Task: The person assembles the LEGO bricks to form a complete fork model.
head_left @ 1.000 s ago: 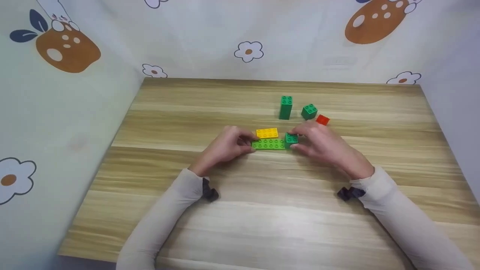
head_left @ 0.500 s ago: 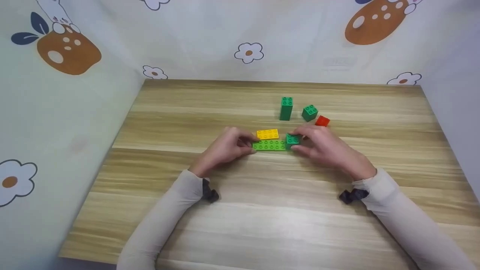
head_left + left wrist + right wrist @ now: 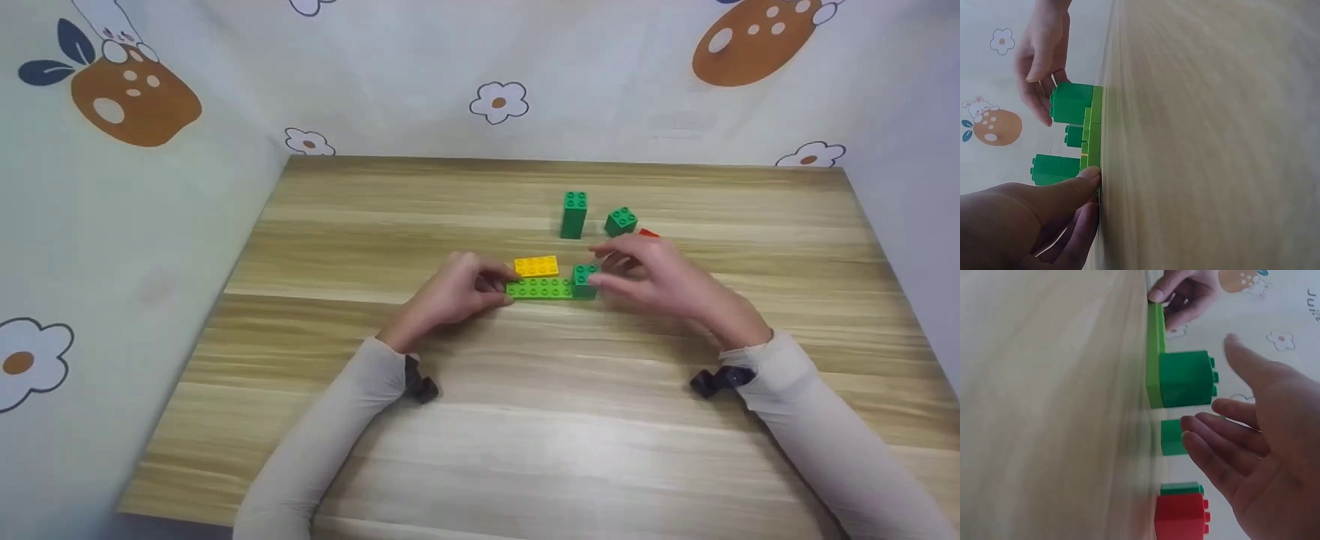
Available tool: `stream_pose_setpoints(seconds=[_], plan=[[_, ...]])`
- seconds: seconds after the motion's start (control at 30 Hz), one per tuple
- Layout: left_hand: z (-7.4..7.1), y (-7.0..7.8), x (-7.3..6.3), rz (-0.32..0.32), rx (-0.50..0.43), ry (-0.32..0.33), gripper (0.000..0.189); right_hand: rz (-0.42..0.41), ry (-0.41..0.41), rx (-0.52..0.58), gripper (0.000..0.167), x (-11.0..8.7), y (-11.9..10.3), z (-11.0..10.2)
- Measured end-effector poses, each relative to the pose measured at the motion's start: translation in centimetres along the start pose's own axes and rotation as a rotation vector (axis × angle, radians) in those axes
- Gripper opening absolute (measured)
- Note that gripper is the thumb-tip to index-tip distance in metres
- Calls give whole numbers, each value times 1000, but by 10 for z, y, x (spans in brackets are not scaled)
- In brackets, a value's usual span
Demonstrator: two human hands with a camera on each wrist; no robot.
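A long light green building brick [image 3: 538, 289] lies flat on the table. My left hand [image 3: 454, 292] pinches its left end between thumb and fingers. On its right end sits a dark green square brick [image 3: 1185, 379], pressed down flush in the wrist views. My right hand [image 3: 664, 277] is beside that dark green brick, fingers spread and relaxed; the right wrist view shows nothing in its grasp. Just behind the light green brick lies a flat yellow brick [image 3: 536, 266].
Farther back on the wooden table [image 3: 390, 225] stands a tall green stack [image 3: 574, 217]. A second dark green square brick [image 3: 621, 222] is to its right, with a red brick [image 3: 1180, 517] near it, partly covered by my right hand in the head view. A patterned cloth hangs behind.
My right hand has let go of the dark green brick and shifted slightly right, its fingers opening. The brick stays on the light green one; my left hand has not moved.
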State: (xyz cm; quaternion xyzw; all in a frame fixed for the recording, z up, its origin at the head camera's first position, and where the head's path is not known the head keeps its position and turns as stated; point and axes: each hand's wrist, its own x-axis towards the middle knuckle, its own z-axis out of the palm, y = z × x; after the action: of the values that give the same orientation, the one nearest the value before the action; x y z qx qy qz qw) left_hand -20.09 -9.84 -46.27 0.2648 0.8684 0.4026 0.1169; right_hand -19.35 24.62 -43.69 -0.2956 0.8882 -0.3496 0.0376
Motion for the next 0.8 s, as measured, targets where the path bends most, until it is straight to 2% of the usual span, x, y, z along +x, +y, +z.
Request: stream_pose_setpoints(seconds=[0.2, 0.4, 0.57, 0.7, 0.8], plan=[[0, 0, 1, -9, 1, -1, 31, 24, 141, -48, 35, 0, 12, -17], [0, 1, 1, -5, 2, -8, 32, 97, 226, -136, 32, -4, 25, -37], [0, 0, 1, -5, 0, -11, 32, 189, 181, -139, 42, -9, 30, -49], [0, 0, 1, -1, 7, -12, 33, 253, 113, -123, 47, -8, 35, -49], [1, 1, 1, 4, 10, -12, 33, 272, 81, -121, 47, -8, 37, -48]])
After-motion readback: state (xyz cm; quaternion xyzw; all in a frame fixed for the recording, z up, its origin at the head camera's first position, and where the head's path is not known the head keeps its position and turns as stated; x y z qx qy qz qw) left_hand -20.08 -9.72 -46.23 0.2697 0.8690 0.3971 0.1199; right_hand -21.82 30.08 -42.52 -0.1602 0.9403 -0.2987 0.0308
